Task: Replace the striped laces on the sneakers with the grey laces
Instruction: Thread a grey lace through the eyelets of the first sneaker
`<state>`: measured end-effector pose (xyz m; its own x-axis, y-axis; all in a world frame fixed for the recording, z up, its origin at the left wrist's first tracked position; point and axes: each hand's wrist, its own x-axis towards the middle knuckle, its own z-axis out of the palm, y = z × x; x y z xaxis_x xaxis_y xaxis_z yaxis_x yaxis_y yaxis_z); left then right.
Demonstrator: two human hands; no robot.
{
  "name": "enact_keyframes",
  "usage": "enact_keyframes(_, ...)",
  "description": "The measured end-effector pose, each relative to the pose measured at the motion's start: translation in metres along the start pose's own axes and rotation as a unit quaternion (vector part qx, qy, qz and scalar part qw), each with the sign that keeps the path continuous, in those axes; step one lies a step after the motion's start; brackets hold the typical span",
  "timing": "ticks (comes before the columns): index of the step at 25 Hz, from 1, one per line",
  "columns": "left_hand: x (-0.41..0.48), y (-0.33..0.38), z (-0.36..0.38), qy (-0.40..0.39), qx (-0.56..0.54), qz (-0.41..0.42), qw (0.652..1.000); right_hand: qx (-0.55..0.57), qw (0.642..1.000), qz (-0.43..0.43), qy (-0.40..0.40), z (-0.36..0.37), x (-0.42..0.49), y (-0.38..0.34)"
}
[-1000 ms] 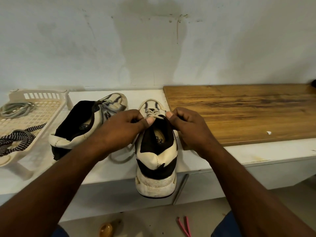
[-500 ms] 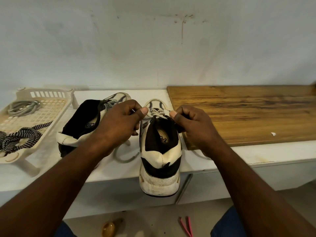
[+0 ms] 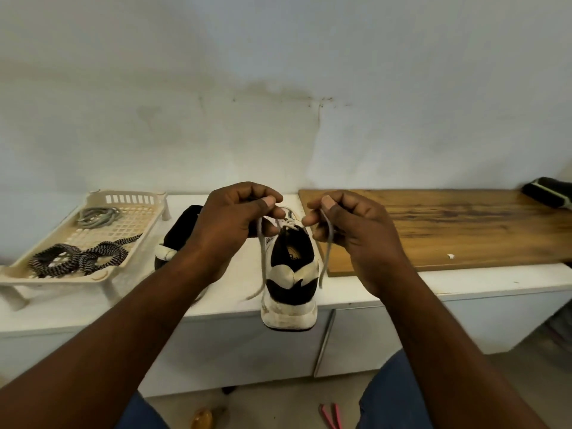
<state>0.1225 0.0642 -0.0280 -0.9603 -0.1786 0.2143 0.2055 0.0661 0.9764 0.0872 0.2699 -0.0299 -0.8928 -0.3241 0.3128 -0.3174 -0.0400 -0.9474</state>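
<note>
Left hand (image 3: 235, 224): held over the tongue of the sneaker (image 3: 289, 275); the left end of the grey lace (image 3: 262, 267) is pinched between thumb and forefinger, and the other fingers (image 3: 247, 193) are curled in.
Right hand (image 3: 356, 233): held level with the left hand, just apart from it; the right end of the lace is pinched between thumb and forefinger, the rest of the fingers (image 3: 346, 201) being curled.
Grey lace: threaded through the sneaker's top eyelets. Both ends are lifted and drawn outward, and their loose tails hang down on either side of the heel.
Sneaker: stood upright on the white counter (image 3: 464, 284), heel nearest, toe toward the wall. The heel juts over the counter's near edge.
Second sneaker (image 3: 178, 230): placed left of the first, between it and the tray (image 3: 128, 193), and partly hidden by the left forearm. Its lacing cannot be seen.
Tray: set at the counter's left end on short legs.
Striped laces (image 3: 77, 258): piled in the tray's near part.
Spare grey lace (image 3: 99, 216): coiled in the tray's far part.
Board (image 3: 448, 230): wooden, laid flat on the counter right of the sneaker.
Brush (image 3: 548, 193): seen at the board's far right corner.
</note>
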Motion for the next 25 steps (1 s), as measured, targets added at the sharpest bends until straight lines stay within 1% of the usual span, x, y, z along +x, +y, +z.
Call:
enact_keyframes(4, -0.021, 0.042, 0.004, 0.017, -0.039, 0.055, 0.998, 0.02, 0.998, -0.05, -0.015, 0.006, -0.019, -0.049)
enact_keyframes(8, -0.034, 0.1, 0.008, -0.01, -0.067, 0.098, 0.993, 0.015, 0.994, -0.107, -0.019, 0.008, -0.028, -0.101)
enact_keyframes(10, -0.039, 0.126, 0.004, -0.034, -0.085, 0.112, 0.989, -0.017, 0.99, -0.14, -0.001, 0.011, -0.03, -0.125)
enact_keyframes(13, -0.044, 0.153, -0.003, -0.055, -0.104, 0.135, 0.984, -0.089, 0.98, -0.171, 0.048, 0.015, -0.026, -0.151)
enact_keyframes(14, -0.046, 0.159, -0.003, -0.049, -0.091, 0.145, 0.984, -0.107, 0.976, -0.178, 0.062, 0.016, -0.023, -0.157)
enact_keyframes(16, -0.049, 0.169, -0.001, -0.012, -0.052, 0.152, 0.987, -0.12, 0.975, -0.173, 0.075, 0.017, -0.014, -0.167)
enact_keyframes(19, -0.049, 0.181, 0.003, 0.065, 0.013, 0.146, 0.987, -0.1, 0.98, -0.154, 0.071, 0.02, -0.002, -0.173)
enact_keyframes(21, -0.043, 0.188, 0.002, 0.103, 0.07, 0.148, 0.981, -0.094, 0.981, -0.149, 0.08, 0.021, 0.006, -0.176)
enact_keyframes(23, -0.035, 0.197, 0.001, 0.119, 0.11, 0.149, 0.975, -0.091, 0.98, -0.152, 0.091, 0.023, 0.014, -0.179)
enact_keyframes(25, -0.027, 0.205, 0.002, 0.114, 0.129, 0.155, 0.973, -0.088, 0.979, -0.15, 0.105, 0.026, 0.023, -0.181)
